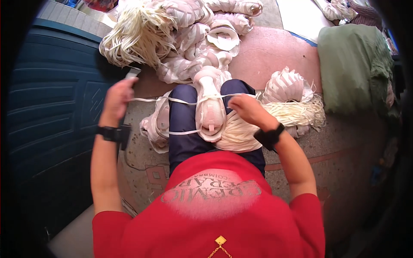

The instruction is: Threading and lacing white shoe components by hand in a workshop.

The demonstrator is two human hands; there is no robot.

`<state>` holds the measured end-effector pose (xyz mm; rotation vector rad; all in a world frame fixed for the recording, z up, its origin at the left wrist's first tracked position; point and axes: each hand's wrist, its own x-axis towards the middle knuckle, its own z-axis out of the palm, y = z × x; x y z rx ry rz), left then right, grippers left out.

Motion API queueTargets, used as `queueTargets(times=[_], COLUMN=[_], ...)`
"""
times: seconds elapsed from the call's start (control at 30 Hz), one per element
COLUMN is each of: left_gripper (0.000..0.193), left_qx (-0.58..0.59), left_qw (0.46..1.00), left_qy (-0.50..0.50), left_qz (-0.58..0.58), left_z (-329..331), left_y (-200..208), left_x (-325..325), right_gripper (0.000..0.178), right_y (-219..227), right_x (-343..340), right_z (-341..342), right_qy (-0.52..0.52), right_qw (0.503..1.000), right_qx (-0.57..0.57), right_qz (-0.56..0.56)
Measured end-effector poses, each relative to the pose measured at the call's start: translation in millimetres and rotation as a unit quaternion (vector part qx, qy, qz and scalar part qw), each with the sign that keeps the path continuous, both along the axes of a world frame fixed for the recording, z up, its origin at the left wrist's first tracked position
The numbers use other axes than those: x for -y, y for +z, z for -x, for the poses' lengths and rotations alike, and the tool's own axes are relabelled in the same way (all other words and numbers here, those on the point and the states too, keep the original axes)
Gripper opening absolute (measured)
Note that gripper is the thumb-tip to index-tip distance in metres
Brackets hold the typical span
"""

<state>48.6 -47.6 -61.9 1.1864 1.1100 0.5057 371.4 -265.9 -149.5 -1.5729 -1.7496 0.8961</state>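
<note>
A pale pink and white shoe upper (211,107) lies lengthwise between my thighs, with a mesh tongue. Across it runs a flat white shoelace (183,101), stretched out to both sides. My left hand (117,99) is closed on the lace's left end, out past my left knee; a small pale piece, too blurred to name, sticks up from its fingers. Closer in, my right hand (247,108) is closed on the lace just right of the upper. A second stretch of lace (185,133) lies across my left thigh from the upper's lower part.
A bundle of cream laces (245,133) lies over my right thigh, with more loose laces (297,112) beyond it. Rolled uppers (286,86) sit to the right. Ahead are piled uppers (185,43) and a laces heap (140,36). A green sack (352,66) stands right, a blue door (51,94) left.
</note>
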Motion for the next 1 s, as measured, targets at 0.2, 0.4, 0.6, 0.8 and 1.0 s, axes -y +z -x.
queueTargets(times=[0.2,0.4,0.6,0.8,1.0], left_gripper=[0.021,0.021,0.025,0.02,0.01], left_qx=[-0.111,-0.198,-0.261,-0.343,-0.301], left_qw=[0.96,0.93,0.907,0.87,0.783], left_qy=[-0.256,-0.252,-0.224,-0.188,-0.182], left_qz=[-0.003,-0.183,-0.244,-0.301,-0.514], left_z=[-84,-100,-101,-100,-103], left_y=[-66,-84,-82,-86,-91], left_x=[81,107,114,105,110], right_gripper=[0.012,0.011,0.011,0.013,0.015], right_y=[-25,-29,-24,-20,-24], right_x=[-27,-30,-38,-43,-36], right_z=[24,33,33,32,31], right_qy=[-0.061,-0.128,-0.066,-0.019,-0.127], right_qw=[0.982,0.968,0.954,0.955,0.972], right_qx=[0.177,0.216,0.281,0.276,0.174], right_qz=[0.018,0.012,0.077,0.108,0.093])
